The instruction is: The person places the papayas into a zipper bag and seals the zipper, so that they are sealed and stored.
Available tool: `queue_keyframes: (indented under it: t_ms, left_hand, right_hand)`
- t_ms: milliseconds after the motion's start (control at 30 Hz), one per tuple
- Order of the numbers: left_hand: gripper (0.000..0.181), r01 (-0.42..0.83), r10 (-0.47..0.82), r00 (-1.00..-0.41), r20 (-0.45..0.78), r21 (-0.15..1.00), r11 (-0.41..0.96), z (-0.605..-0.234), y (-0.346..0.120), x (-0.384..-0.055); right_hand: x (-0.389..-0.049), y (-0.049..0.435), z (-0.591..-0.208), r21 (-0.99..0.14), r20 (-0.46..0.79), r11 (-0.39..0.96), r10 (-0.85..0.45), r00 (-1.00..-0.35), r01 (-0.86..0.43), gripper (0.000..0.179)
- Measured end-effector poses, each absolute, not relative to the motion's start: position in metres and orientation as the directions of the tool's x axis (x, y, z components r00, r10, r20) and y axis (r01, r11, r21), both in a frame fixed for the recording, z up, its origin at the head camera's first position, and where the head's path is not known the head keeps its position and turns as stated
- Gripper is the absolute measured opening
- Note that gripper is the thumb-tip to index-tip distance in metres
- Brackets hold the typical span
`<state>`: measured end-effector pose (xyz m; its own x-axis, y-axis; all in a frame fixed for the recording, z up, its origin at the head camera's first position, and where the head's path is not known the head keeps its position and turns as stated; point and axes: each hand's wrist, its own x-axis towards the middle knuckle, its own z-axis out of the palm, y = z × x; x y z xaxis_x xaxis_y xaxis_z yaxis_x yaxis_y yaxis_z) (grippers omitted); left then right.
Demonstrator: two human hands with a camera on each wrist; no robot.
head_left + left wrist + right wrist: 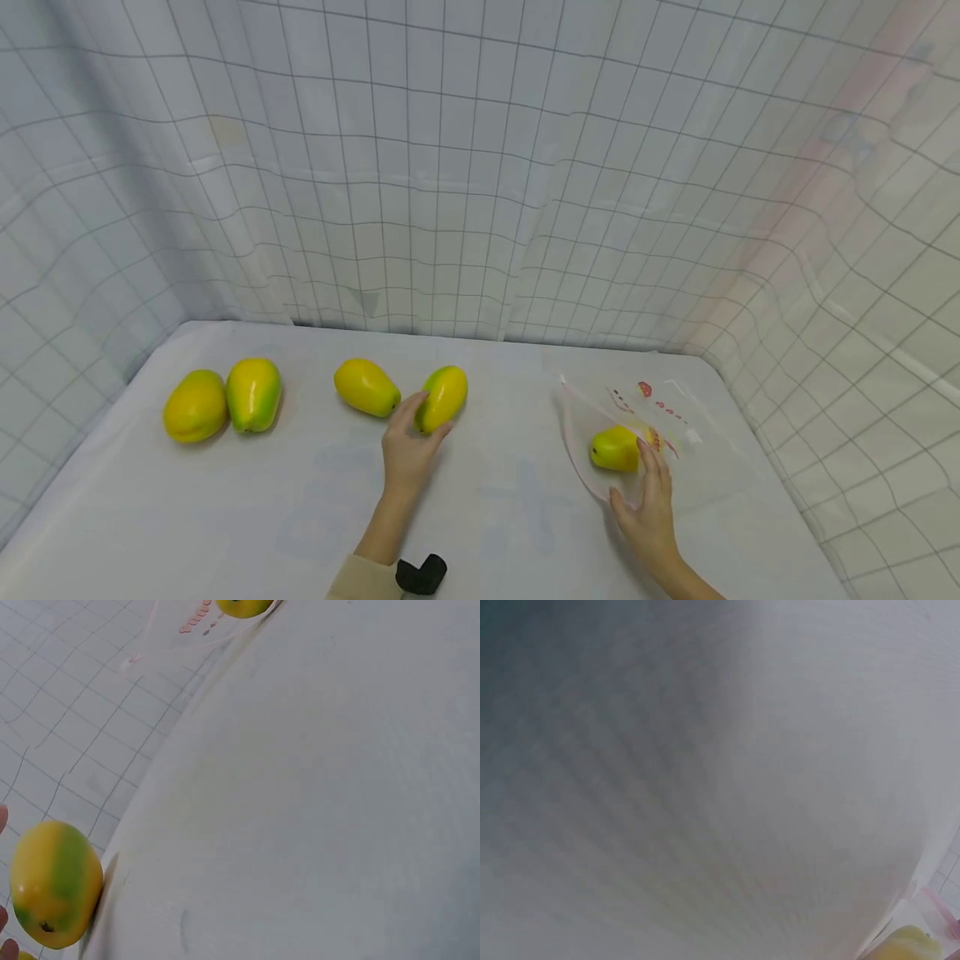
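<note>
Desk (300, 533), clear bag (697, 446) and two hands: left hand (407, 454) set about a papaya (446, 393), right hand (651, 512) at the bag.
The bag's rim, beside the relaxed right hand, is best kept spread and steady; the left hand, thumb and fingers parted without visibly gripping, should wrap the fruit's broad middle, since its skin looks slick. Counted: one desk, one bag, two hands, five papayas: one at the left hand, one just left of it (365, 387), two farther left (253, 395), one inside the bag by the right fingers (666, 479).
</note>
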<state>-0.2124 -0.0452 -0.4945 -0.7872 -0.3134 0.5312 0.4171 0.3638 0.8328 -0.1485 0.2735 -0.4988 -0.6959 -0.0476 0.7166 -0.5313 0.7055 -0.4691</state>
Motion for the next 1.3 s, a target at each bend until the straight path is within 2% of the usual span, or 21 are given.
queue_keyframes:
  t_ms: [267, 467, 700, 1300]
  left_hand:
    - [0.059, 0.291, -0.382, -0.843, 0.378, 0.919, 0.266, -0.505, -0.051, -0.211]
    - [0.062, 0.224, -0.389, -0.869, 0.307, 0.944, 0.244, -0.509, -0.053, -0.213]
    - [0.065, 0.215, -0.376, -0.876, 0.304, 0.941, 0.26, -0.511, -0.051, -0.215]
    - [0.063, 0.191, -0.368, -0.888, 0.276, 0.949, 0.249, -0.512, -0.046, -0.218]
  right_hand:
    - [-0.149, 0.273, -0.5, -0.497, 0.696, 0.703, -0.028, -0.717, -0.509, 0.093]
    - [-0.149, 0.273, -0.5, -0.488, 0.707, 0.705, -0.028, -0.707, -0.516, 0.092]
    - [-0.149, 0.273, -0.499, -0.478, 0.714, 0.707, -0.032, -0.7, -0.521, 0.092]
    - [-0.148, 0.271, -0.498, -0.502, 0.679, 0.718, -0.016, -0.733, -0.482, 0.092]
